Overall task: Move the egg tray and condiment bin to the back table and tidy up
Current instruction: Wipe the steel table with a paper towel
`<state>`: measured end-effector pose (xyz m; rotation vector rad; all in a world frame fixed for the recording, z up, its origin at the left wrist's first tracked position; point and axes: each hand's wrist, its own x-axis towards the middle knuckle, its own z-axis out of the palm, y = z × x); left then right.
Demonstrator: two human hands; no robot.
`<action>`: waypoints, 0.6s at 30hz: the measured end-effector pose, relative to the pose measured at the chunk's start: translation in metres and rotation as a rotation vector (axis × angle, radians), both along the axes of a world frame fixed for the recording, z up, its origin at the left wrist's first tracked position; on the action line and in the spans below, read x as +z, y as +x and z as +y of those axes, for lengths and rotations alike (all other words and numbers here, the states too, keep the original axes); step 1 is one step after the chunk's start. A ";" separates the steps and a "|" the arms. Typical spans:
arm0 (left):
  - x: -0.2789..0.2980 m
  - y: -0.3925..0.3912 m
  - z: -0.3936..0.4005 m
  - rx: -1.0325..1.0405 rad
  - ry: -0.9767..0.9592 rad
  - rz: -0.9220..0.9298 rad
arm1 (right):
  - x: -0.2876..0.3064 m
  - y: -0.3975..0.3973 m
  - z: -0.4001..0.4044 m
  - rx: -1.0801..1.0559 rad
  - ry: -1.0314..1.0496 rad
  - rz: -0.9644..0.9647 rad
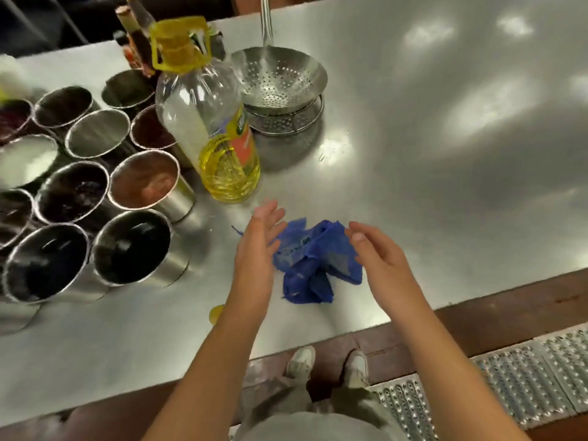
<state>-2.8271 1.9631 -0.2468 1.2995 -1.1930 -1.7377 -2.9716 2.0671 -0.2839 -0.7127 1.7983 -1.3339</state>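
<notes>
A crumpled blue cloth (313, 259) lies on the steel table (429, 138) near its front edge. My left hand (259, 240) hovers just left of the cloth with straight fingers, holding nothing. My right hand (378, 253) is just right of the cloth, fingers relaxed and slightly bent, its fingertips close to the cloth's upper edge. Several round steel condiment cups (143, 183) with dark and reddish contents stand grouped at the left. No egg tray is in view.
A large oil bottle (206, 122) with a yellow cap stands beside the cups. Behind it a perforated steel strainer (280, 81) sits on a bowl, and sauce bottles (136, 36) stand at the back. A small yellow object (217, 313) lies near my left forearm. Metal floor grating (525, 377) runs at lower right.
</notes>
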 end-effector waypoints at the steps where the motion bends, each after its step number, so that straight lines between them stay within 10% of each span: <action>1: -0.005 0.006 0.003 0.062 0.024 -0.016 | -0.011 -0.001 -0.004 0.035 0.021 0.002; 18: -0.050 0.049 0.041 0.230 0.189 -0.141 | -0.117 0.037 -0.065 0.356 0.450 0.812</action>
